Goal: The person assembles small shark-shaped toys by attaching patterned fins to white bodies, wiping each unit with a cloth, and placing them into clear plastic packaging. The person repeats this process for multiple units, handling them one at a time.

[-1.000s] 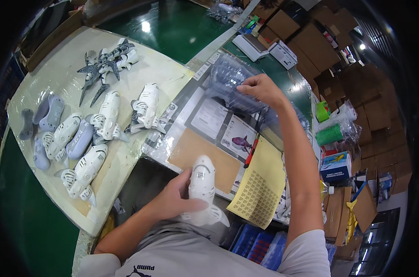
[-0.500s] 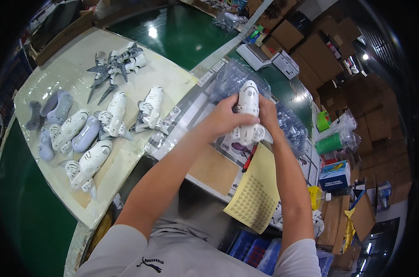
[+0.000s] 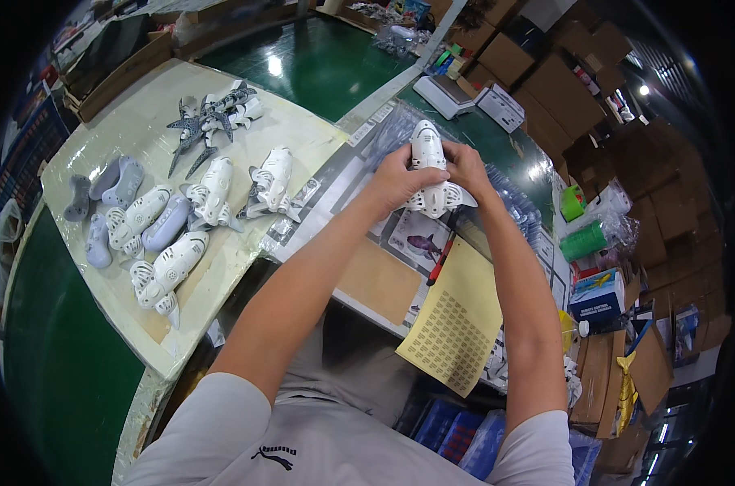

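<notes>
A white toy sea animal, with a rounded nose, slotted rear and side fins, is held nose-away above the bench. My left hand grips its left side, thumb lying across the top of its body. On the other side, my right hand has its fingers curled round the toy by the right fin. Beneath lies a printed card sheet with a purple fish picture. Nearer me, a red pen rests against a yellow sheet of small stickers.
On a cream board at left lie several similar white toys, grey rounded handsets and a pile of grey patterned parts. Clear plastic shells are stacked beyond my right hand. A white scale and cardboard boxes stand farther back.
Both hands have moved slightly away from me and left with the toy. It has turned a little, showing its slotted rear and both fins more evenly. The view has shifted slightly.
</notes>
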Demonstrator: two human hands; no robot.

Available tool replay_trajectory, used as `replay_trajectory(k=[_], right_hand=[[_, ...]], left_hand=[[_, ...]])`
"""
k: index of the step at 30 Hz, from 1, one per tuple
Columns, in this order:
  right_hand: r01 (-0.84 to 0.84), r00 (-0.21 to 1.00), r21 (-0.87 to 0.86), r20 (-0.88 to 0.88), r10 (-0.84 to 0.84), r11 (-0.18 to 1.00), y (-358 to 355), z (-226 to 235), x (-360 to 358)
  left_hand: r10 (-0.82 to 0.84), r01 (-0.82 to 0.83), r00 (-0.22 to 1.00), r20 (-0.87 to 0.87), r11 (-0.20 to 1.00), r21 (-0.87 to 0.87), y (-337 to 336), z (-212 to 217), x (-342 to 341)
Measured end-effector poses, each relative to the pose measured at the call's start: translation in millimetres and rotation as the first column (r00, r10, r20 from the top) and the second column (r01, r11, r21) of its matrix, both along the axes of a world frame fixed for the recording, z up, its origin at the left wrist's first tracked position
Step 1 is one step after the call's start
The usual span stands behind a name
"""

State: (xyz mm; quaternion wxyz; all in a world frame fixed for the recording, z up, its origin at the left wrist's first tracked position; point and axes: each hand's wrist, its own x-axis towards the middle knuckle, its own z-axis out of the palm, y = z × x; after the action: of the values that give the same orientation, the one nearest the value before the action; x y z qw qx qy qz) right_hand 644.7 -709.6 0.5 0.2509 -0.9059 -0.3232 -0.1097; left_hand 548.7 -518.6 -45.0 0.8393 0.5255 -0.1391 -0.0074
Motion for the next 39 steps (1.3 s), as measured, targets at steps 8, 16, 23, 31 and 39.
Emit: replay_trajectory(k=[8, 16, 23, 31, 39], right_hand=[[0.135, 0.874, 0.510, 0.342, -0.344, 0.850, -4, 90, -33], [0.544, 0.593, 0.206, -0.780, -0.199, 0.814, -11, 1, -103], [0.103, 0.994, 0.060, 0.026, -0.105, 0.993, 100, 22, -53], [0.060, 0.943, 0.025, -0.330, -0.049, 0.998, 344, -38, 42], [0.025, 0.749, 0.407, -0.612, 0.253, 0.913, 359, -39, 30]], left_hand=[[-0.062, 0.045, 0.991, -0.117, 0.988, -0.145, 16, -1, -29], [-0.305, 0.244, 0.943, -0.133, 0.905, -0.348, 92, -35, -191], [-0.248, 0.115, 0.913, -0.323, 0.918, -0.378, 121, -68, -262], [-0.157, 0.106, 0.950, -0.270, 0.975, -0.196, 147, -71, -274], [-0.219, 0.120, 0.938, -0.270, 0.933, -0.340, 162, -57, -279]])
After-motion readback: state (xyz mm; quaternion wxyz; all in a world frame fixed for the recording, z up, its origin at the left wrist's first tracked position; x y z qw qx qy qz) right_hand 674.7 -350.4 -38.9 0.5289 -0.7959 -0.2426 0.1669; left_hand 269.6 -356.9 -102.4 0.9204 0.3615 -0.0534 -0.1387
